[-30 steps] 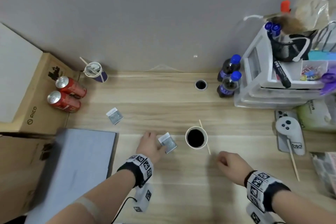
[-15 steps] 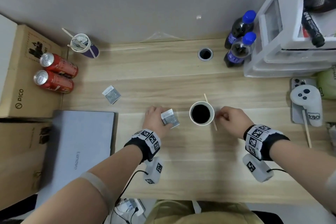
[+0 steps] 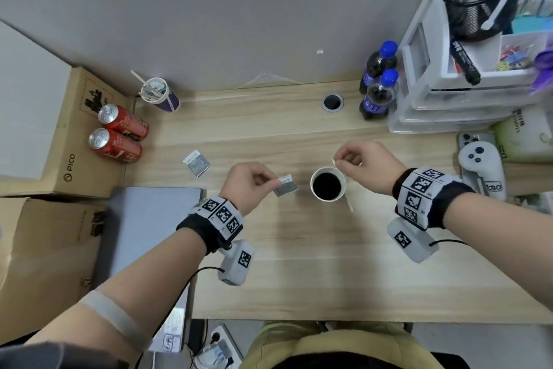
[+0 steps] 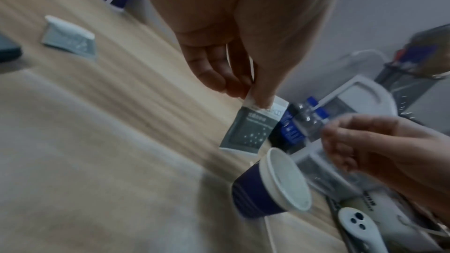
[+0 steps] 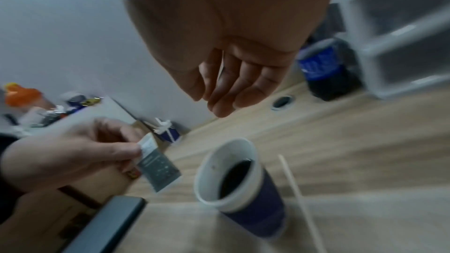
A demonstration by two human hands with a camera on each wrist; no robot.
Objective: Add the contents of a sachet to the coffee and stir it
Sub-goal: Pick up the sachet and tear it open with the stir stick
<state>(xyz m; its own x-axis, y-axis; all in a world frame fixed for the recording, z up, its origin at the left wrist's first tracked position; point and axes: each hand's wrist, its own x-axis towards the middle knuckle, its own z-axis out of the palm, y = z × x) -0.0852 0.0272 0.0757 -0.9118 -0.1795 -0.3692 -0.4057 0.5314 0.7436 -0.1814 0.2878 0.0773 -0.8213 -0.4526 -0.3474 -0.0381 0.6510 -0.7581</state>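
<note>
A paper cup of black coffee stands mid-table, blue-walled in the left wrist view. My left hand pinches the white top edge of a grey sachet just left of the cup and above the table; the sachet hangs from thumb and fingers. My right hand hovers behind and right of the cup, its fingers loosely curled and holding nothing. A wooden stir stick lies on the table right of the cup.
A second sachet lies to the left. A closed laptop sits front left, beside red cans on a cardboard box. Behind are a used paper cup, soda bottles and white drawers. A controller lies far right.
My left hand has lifted the sachet off the table. My right hand rose from the table and moved back to hover beside the cup's far right rim.
</note>
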